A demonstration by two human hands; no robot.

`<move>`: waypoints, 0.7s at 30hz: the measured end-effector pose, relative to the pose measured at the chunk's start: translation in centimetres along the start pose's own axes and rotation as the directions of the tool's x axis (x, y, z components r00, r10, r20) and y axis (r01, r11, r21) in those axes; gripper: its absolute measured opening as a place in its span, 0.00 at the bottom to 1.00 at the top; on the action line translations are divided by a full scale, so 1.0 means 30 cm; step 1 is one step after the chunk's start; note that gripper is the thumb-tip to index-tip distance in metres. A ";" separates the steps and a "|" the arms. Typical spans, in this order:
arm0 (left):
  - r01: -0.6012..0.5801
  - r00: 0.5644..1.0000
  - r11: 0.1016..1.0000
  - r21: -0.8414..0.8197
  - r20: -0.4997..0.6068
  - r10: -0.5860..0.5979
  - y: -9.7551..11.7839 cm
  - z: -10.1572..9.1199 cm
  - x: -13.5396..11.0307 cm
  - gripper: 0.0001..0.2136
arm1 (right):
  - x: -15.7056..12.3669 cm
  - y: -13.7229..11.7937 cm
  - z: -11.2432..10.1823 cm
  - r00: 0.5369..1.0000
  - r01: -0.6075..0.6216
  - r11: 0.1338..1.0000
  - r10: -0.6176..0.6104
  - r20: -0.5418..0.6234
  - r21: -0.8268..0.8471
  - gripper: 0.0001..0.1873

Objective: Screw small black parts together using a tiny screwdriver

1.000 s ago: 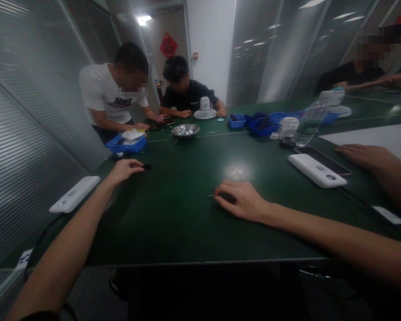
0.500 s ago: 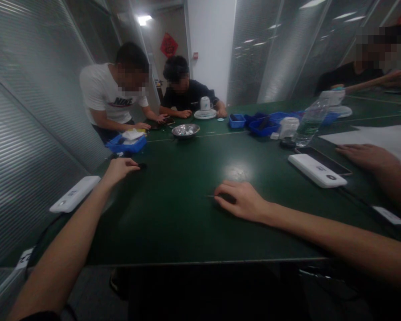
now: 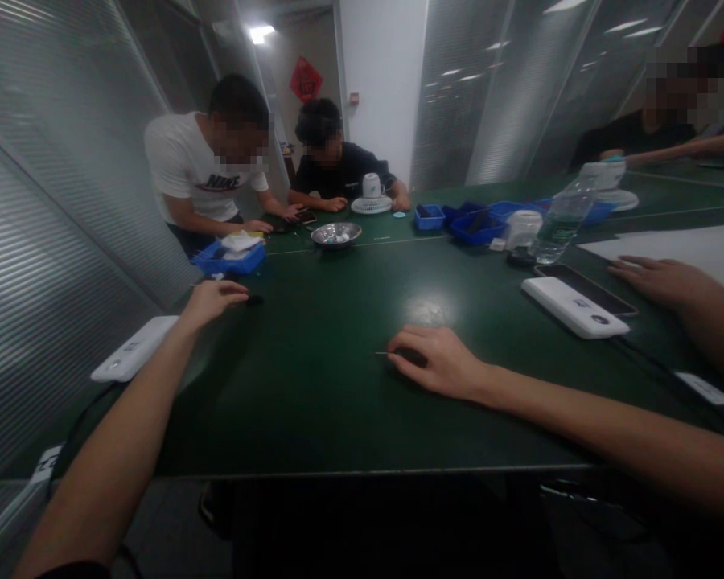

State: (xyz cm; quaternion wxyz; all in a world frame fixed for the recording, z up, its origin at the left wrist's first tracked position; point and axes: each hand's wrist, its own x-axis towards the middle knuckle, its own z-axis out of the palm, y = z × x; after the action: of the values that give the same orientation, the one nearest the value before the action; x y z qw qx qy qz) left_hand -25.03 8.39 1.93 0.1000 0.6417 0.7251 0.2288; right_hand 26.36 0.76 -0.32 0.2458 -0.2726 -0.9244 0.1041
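Observation:
My left hand [image 3: 214, 301] is at the left of the green table, thumb and fingertips drawn together at the edge of a small black piece [image 3: 254, 300]. The piece is too dark and small to name. My right hand [image 3: 434, 359] rests on the table right of the middle, fingers curled, pinching a thin metal rod [image 3: 380, 353] like a needle or fine shaft. The rod points left; its rear end is hidden in the hand.
Blue bin [image 3: 229, 256] with white material stands beyond my left hand; a metal bowl [image 3: 336, 234] is farther back. White power bank [image 3: 574, 308], phone [image 3: 586, 289] and plastic bottle [image 3: 564, 217] are at right. Another person's hand [image 3: 669, 281] lies near paper. Two people work opposite.
My left hand has drawn back slightly to the left, its fingertips at the near edge of the black piece. My right hand and the thin rod stay where they were.

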 end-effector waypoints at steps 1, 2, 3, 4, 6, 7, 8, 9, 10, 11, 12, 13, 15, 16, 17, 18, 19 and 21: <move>0.017 1.000 1.000 -0.027 0.007 -0.016 0.004 0.002 0.000 0.17 | 0.000 -0.001 -0.001 1.000 0.000 1.000 0.000 -0.001 -0.002 0.11; 0.026 1.000 0.998 -0.050 0.011 -0.026 0.008 0.004 0.001 0.18 | 0.000 -0.002 -0.002 1.000 0.000 1.000 0.000 -0.003 -0.004 0.11; 0.032 0.999 0.997 -0.068 0.013 -0.031 0.009 0.006 0.003 0.18 | 0.000 -0.002 -0.002 1.000 0.001 1.000 -0.001 -0.001 -0.004 0.11; 0.035 0.999 0.996 -0.080 0.012 -0.034 0.010 0.009 0.005 0.19 | -0.001 -0.002 -0.002 1.000 0.001 1.000 -0.001 0.002 -0.003 0.11; 0.034 0.999 0.996 -0.082 0.006 -0.033 0.007 0.016 0.009 0.19 | -0.002 -0.002 -0.002 1.000 0.001 1.000 -0.001 0.005 0.001 0.11; 0.029 1.000 0.997 -0.069 -0.001 -0.029 0.005 0.020 0.012 0.19 | -0.002 -0.001 -0.001 1.000 0.002 1.000 -0.002 0.008 0.003 0.11; 0.020 1.000 0.999 -0.051 -0.007 -0.020 0.003 0.025 0.013 0.19 | -0.003 -0.001 -0.001 1.000 0.001 1.000 -0.001 0.009 0.003 0.10; 0.009 1.000 0.999 -0.032 -0.011 -0.009 0.002 0.029 0.014 0.18 | -0.003 0.000 0.000 1.000 -0.001 1.000 0.001 0.008 0.002 0.10; 0.000 1.000 1.000 -0.016 -0.013 0.000 0.001 0.034 0.015 0.17 | -0.003 0.001 0.001 1.000 -0.002 1.000 0.002 0.007 0.001 0.10; -0.005 1.000 1.000 -0.008 -0.012 0.005 0.002 0.039 0.015 0.17 | -0.003 0.002 0.002 1.000 -0.002 1.000 0.002 0.008 -0.001 0.11; -0.007 1.000 1.000 -0.006 -0.012 0.007 0.002 0.043 0.014 0.16 | -0.003 0.004 0.003 1.000 -0.001 1.000 0.001 0.007 -0.003 0.11; -0.008 1.000 1.000 -0.006 -0.013 0.008 0.003 0.047 0.014 0.16 | -0.003 0.005 0.004 1.000 0.001 1.000 -0.001 0.007 -0.005 0.11; -0.007 1.000 1.000 -0.003 -0.018 0.007 0.003 0.054 0.013 0.15 | -0.003 0.006 0.005 1.000 0.003 1.000 -0.003 0.009 -0.009 0.11; -0.008 1.000 1.000 0.002 -0.016 0.008 0.002 0.057 0.014 0.15 | -0.003 0.007 0.005 1.000 0.003 1.000 -0.003 0.010 -0.009 0.11; -0.011 1.000 1.000 0.005 -0.009 0.011 0.001 0.059 0.014 0.15 | -0.003 0.007 0.005 1.000 0.003 1.000 -0.003 0.011 -0.007 0.11; -0.014 1.000 1.000 0.005 -0.001 0.014 -0.001 0.061 0.014 0.15 | -0.002 0.006 0.005 1.000 0.003 1.000 -0.003 0.013 -0.003 0.11; -0.015 1.000 1.000 0.004 0.007 0.015 -0.002 0.062 0.015 0.15 | -0.002 0.006 0.004 1.000 0.004 1.000 -0.004 0.014 0.001 0.11; -0.005 1.000 1.000 0.002 0.016 0.005 -0.004 0.063 0.014 0.15 | -0.001 0.005 0.003 1.000 0.006 1.000 -0.006 0.012 0.006 0.11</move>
State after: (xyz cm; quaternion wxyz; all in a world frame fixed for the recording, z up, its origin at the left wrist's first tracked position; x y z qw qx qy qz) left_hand -24.36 9.19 0.29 0.1046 0.6456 0.7228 0.2230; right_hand 26.40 0.85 -0.45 0.2413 -0.2686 -0.9263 0.1079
